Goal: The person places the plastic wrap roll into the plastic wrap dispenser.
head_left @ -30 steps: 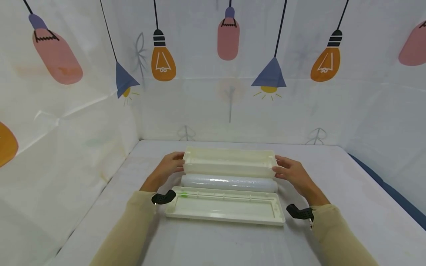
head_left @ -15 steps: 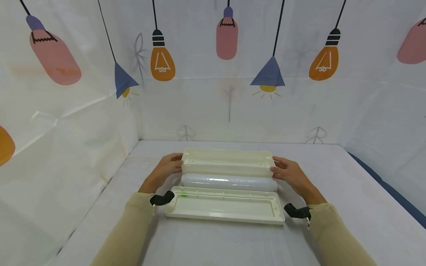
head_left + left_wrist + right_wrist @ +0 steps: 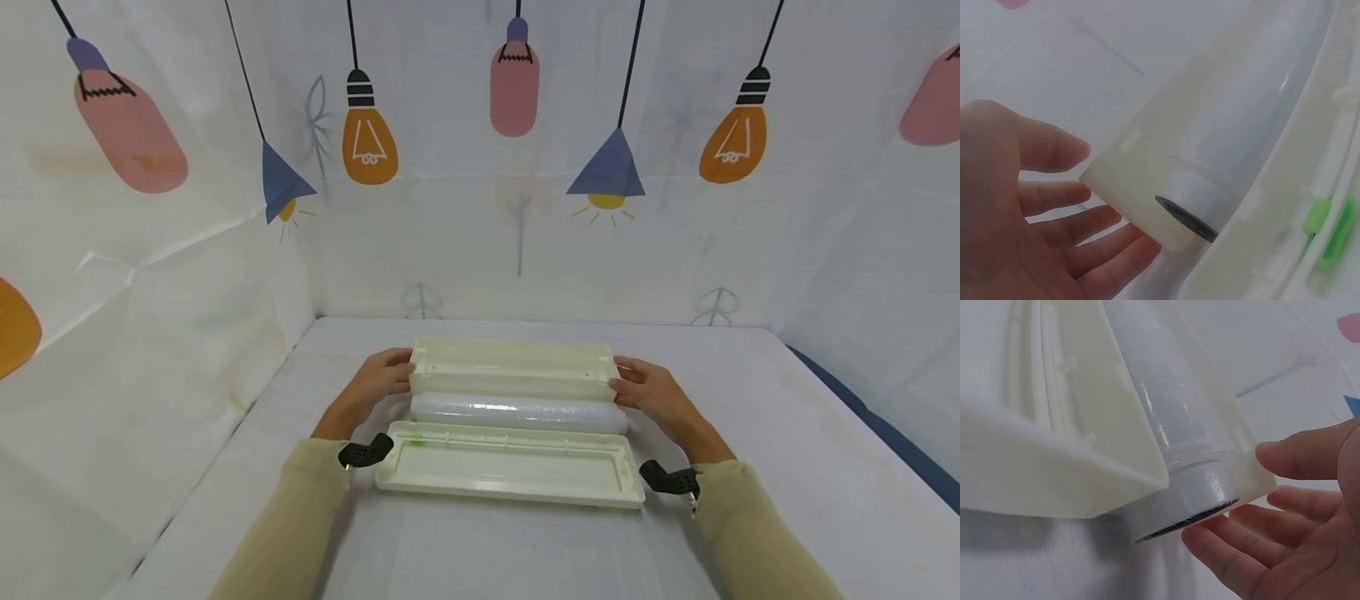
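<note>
A cream rectangular plastic box (image 3: 513,383) stands open at the back of the group, with a hand at each short end. My left hand (image 3: 371,382) has its fingertips against the left end wall, fingers loosely extended; the left wrist view shows the thumb near the box's corner. At the opposite end, the fingers of my right hand (image 3: 656,396) lie against the wall in the same way. Just in front of the box is a shiny roll of clear plastic film (image 3: 517,412). Nearest me lies the cream lid (image 3: 510,475), its inner side up.
A bright green slider (image 3: 1329,231) sits on a rail along the lid. White cloth covers the table (image 3: 525,550). Behind it rises a white sheet (image 3: 450,250) printed with lamps, and another part of it closes the left side.
Both hands and the box have shifted very slightly left relative to the film roll. The roll and lid stay in place.
</note>
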A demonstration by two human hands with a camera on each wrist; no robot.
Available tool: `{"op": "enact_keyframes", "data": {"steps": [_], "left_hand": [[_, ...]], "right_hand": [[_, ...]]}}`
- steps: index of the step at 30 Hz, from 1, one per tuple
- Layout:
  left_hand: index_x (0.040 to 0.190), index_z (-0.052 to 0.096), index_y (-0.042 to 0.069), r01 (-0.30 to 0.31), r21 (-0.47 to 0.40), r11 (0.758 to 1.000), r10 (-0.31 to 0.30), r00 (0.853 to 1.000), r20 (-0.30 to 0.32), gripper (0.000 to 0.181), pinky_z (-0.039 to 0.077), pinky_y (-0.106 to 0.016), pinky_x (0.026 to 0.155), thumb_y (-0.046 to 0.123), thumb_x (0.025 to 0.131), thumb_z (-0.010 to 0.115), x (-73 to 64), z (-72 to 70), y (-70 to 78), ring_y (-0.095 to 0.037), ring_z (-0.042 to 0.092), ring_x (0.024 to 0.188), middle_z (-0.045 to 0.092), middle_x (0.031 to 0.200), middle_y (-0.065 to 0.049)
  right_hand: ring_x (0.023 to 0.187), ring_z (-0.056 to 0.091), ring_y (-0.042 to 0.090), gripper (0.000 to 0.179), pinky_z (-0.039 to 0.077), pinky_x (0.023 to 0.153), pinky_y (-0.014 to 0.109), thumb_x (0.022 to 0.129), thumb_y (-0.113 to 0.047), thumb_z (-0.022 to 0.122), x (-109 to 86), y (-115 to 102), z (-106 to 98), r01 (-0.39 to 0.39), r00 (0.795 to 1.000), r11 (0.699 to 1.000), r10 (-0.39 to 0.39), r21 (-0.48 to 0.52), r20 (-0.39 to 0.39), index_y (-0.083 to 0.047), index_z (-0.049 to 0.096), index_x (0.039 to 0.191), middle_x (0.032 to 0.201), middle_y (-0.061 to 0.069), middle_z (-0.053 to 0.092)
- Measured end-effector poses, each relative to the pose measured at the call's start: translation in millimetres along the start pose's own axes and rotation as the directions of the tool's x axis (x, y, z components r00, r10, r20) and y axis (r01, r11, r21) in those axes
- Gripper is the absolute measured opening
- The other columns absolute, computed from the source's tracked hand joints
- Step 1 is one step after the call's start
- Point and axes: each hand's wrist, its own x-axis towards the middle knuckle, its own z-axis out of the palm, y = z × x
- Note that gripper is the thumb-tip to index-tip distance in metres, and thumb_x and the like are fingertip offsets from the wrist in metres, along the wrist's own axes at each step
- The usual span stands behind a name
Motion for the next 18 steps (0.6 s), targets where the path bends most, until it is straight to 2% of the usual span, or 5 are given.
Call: {"op": "enact_keyframes", "data": {"steps": [11,16,18], "left_hand": [[0.149,0.041,-0.003,-0.012,0.029,1.000,0.012,1.000,0.004,0.048,0.048,-0.047,0.103,0.017,0.106,0.050,-1.4,-0.4,-6.1,-0.036,0.054,0.127,0.047,0.148,-0.022],[0.149,0.041,-0.002,-0.019,0.064,0.998,0.020,1.000,-0.006,0.049,0.048,-0.046,0.103,0.018,0.106,0.051,-6.7,0.3,-5.1,-0.035,0.054,0.128,0.046,0.149,-0.021],[0.149,0.043,-0.002,-0.038,0.085,0.996,0.041,0.999,-0.024,0.048,0.048,-0.046,0.103,0.019,0.106,0.051,-10.7,0.4,-3.9,-0.035,0.054,0.127,0.046,0.148,-0.021]], "right_hand": [[0.134,0.046,0.042,0.069,0.049,0.100,0.043,0.102,-0.014,0.060,-4.1,-3.6,3.5,0.010,1.000,1.000,-0.010,-0.003,0.007,0.005,0.022,0.156,0.155,0.031,0.030],[0.135,0.045,0.043,0.068,0.050,0.100,0.043,0.104,-0.017,0.057,-11.0,-3.6,0.9,0.011,1.000,1.000,-0.011,-0.025,0.001,0.006,0.021,0.156,0.155,0.033,0.029],[0.134,0.046,0.043,0.068,0.050,0.099,0.043,0.103,-0.019,0.058,-14.6,-3.5,-0.7,0.006,1.000,0.999,-0.006,-0.044,-0.011,0.006,0.023,0.156,0.155,0.033,0.030]]}}
